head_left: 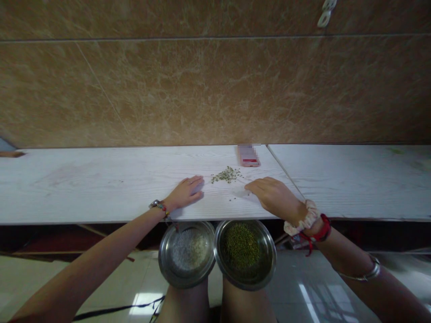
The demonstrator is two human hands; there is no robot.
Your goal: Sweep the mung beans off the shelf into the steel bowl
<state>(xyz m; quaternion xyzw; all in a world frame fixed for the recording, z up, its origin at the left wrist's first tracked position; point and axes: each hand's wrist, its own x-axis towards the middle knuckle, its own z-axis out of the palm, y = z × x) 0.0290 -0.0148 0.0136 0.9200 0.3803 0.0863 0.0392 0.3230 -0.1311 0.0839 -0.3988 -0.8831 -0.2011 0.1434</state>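
Observation:
My left hand [184,193] lies flat on the white tabletop [101,188], fingers stretched out toward a small scatter of green beans [227,175]. To the right of the scatter, my right hand [274,195] is closed, its fingertips pinched together low over the tabletop; whatever they may hold is hidden. A few stray beans [232,199] lie between the two hands. Below the table's front edge, a steel bowl [220,262] with many green beans in it rests on my right leg. Beside it, a second steel bowl [162,264] holds white grains that look like rice.
A phone [248,155] lies behind the beans, close to the tiled wall [202,89]. A seam [284,170] crosses the tabletop on the right. A brown object [11,154] sits at the far left. A dark strap [117,309] trails over the tiled floor.

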